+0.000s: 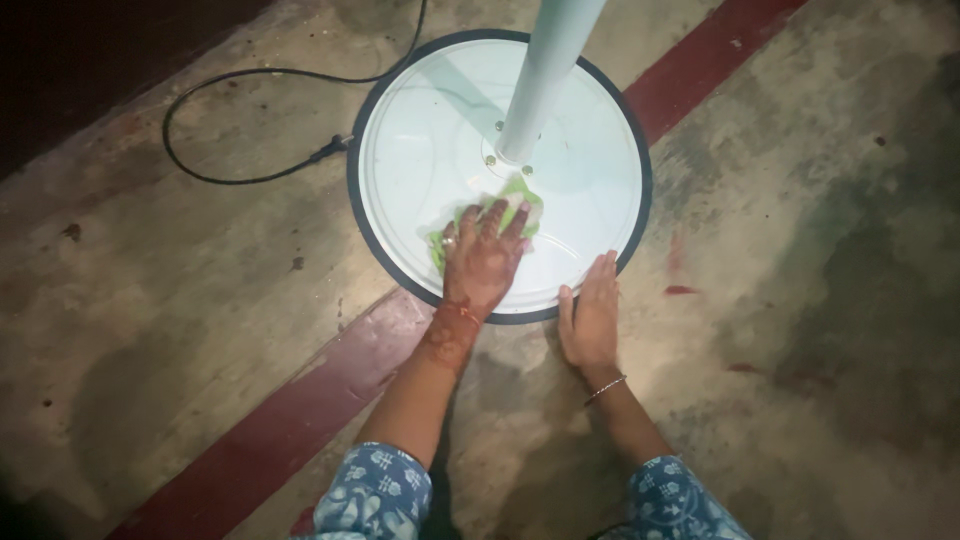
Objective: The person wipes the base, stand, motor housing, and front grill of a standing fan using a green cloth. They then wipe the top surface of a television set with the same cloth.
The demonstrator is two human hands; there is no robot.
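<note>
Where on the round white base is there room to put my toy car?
The round white base is bare on its left side, between the black rim and the pole, and on the right beyond the pole. The near middle is crowded: the left hand presses a green cloth there, and the right hand rests at the near edge.

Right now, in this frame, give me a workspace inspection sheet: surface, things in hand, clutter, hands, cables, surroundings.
Surface: bare concrete floor, stained, crossed by a dark red painted stripe.
Things in hand: round white stand base with a black rim; pale pole rising from its centre; green cloth lying on the base.
Clutter: nothing seen.
Hands: left hand pressed flat on the cloth; right hand flat on the floor at the base's rim, holding nothing.
Cables: black cable looping over the floor to the base's left edge.
Surroundings: dark, unlit area upper left.
</note>
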